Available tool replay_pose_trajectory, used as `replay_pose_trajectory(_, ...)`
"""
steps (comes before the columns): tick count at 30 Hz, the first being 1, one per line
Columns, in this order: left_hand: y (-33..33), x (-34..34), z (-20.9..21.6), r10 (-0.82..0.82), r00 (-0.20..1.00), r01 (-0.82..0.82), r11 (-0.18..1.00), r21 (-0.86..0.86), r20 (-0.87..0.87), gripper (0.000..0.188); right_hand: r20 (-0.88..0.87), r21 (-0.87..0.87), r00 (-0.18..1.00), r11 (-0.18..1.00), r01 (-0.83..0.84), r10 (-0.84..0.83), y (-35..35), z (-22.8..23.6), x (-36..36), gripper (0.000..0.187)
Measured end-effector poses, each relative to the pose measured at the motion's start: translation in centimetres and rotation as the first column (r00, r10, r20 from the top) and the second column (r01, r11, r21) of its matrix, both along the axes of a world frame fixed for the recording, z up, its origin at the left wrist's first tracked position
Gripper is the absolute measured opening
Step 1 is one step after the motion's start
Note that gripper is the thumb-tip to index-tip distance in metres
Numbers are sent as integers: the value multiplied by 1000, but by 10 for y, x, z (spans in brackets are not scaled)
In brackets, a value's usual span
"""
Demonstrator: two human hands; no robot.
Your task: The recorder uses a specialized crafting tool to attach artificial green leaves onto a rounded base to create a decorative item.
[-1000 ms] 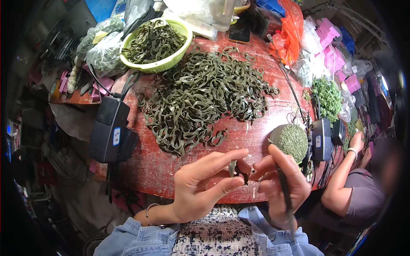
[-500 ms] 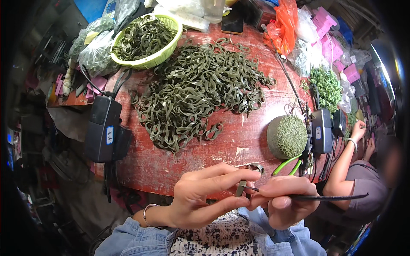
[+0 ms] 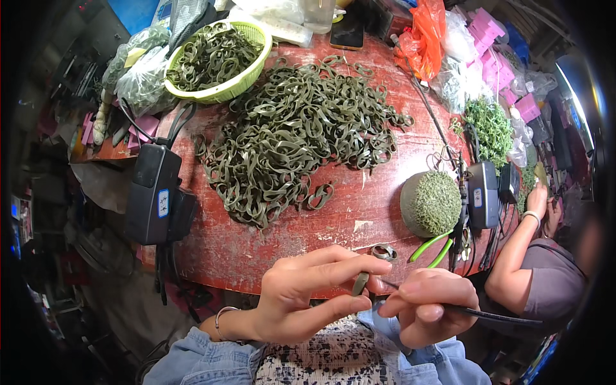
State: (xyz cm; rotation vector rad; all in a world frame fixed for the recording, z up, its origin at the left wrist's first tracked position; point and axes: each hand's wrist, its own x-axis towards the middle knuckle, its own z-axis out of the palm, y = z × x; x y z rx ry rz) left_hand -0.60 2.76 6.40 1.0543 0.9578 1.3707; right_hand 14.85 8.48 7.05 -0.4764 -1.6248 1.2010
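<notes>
My left hand (image 3: 308, 292) pinches a small dark green ring (image 3: 360, 283) between thumb and fingers, just in front of the red table's near edge. My right hand (image 3: 428, 307) grips a thin dark stick-like tool (image 3: 494, 314) whose tip meets the ring. Another small ring (image 3: 383, 252) lies on the table just beyond my fingers. Farther back spreads a large heap of dark green rings (image 3: 295, 135).
A light green basket (image 3: 215, 58) of the same rings stands at the back left. A round green-topped ball (image 3: 430, 203) and green-handled pliers (image 3: 431, 247) sit at the right. Black boxes (image 3: 153, 192) (image 3: 482, 194) hang at both table edges. Another person (image 3: 539, 269) works at the right.
Both hands came down and closer together. The right hand turned the tool from upright to lying sideways, its tip now at the ring held by the left hand.
</notes>
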Motion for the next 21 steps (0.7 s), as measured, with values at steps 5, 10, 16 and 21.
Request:
replay_pose_trajectory(5, 3, 2, -6, -34, 999, 38, 992, 119, -31, 32, 59, -172, 998, 985, 3, 8, -5, 9, 3, 17)
replay_pose_trajectory(10, 0, -1, -8, -10, 999, 14, 997, 78, -46, 32, -7, -292, 998, 955, -59, 60, -5, 5, -2, 18)
replay_pose_trajectory(16, 4, 0, -5, -22, 1000, 22, 996, 86, 0, 33, 51, -252, 998, 967, 39, -27, -8, 7, -4, 20)
replay_pose_trajectory(21, 6, -1, -6, -50, 999, 49, 998, 49, 3, 32, 63, -228, 997, 972, 60, -47, -8, 6, -1, 19)
